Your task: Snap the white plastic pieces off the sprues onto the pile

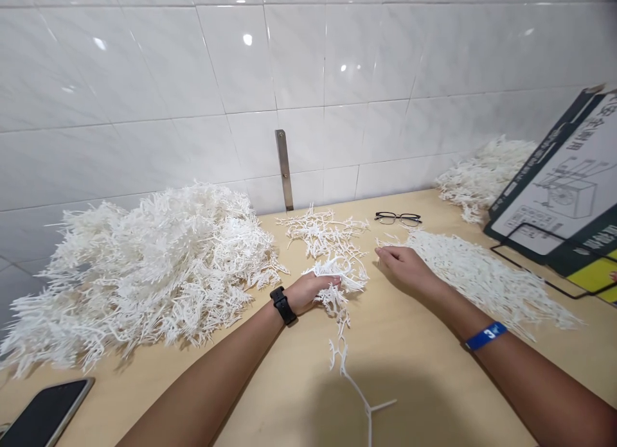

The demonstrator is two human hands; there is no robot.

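through the head camera i have the left hand (304, 293) wrapped around a tangled bundle of white branching plastic sprigs (351, 281), over the wooden table (274, 395) and just on the near side of a small loose clump (318, 232) of similar sprigs. the thumb lies across the bundle; the other fingers are hidden under it, so i can't tell how hard they press. much of the bundle spills past the thumb tip toward the right hand (403, 265), and a thin forked strand (342, 367) trails from below it toward me.

i'd judge the stuff very light, springy rather than limp, a little slick, with slim tips that could snap or snag. the thicker stems where branches meet look the best place to pinch; the tips would likely bend or slip away.

the right hand is apart from the bundle, fingers curled in narrow beside the flat spread (467, 273) of sprigs. i can't tell whether those fingertips pinch a piece. a big heap (159, 273) stands at the left.
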